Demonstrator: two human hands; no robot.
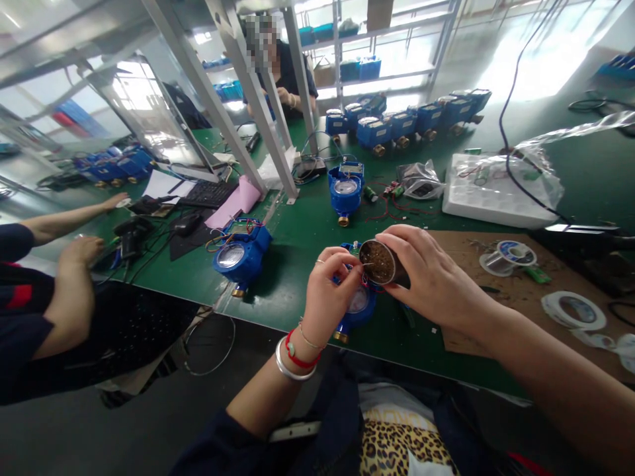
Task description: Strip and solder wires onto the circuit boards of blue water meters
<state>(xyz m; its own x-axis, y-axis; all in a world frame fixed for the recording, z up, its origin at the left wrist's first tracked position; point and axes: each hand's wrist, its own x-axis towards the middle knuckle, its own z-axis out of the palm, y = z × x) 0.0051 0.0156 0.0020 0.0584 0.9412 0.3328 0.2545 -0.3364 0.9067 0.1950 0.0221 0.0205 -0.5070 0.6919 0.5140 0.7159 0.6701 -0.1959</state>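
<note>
My right hand (421,264) is wrapped around a small round can (395,263), tilted so its mouth faces me. Many tiny brownish-gold pieces lie inside, too small to name. At the can's rim, the thumb and fingers of my left hand (333,284) are pinched together; a thin pale tip shows there, but what they hold cannot be made out. Beneath both hands stands a blue water meter (358,303), partly covered by them. Another blue water meter (346,188) with its top box open is behind it, and a third water meter (242,250) sits to the left.
Solder wire on a spool (508,258) and a tape roll (574,311) lie on brown cardboard (461,291). Behind are a white foam tray (491,198), a bagged part (421,180) and several blue meters (374,132). A co-worker's arm (74,264) is at left; another person (292,86) sits opposite.
</note>
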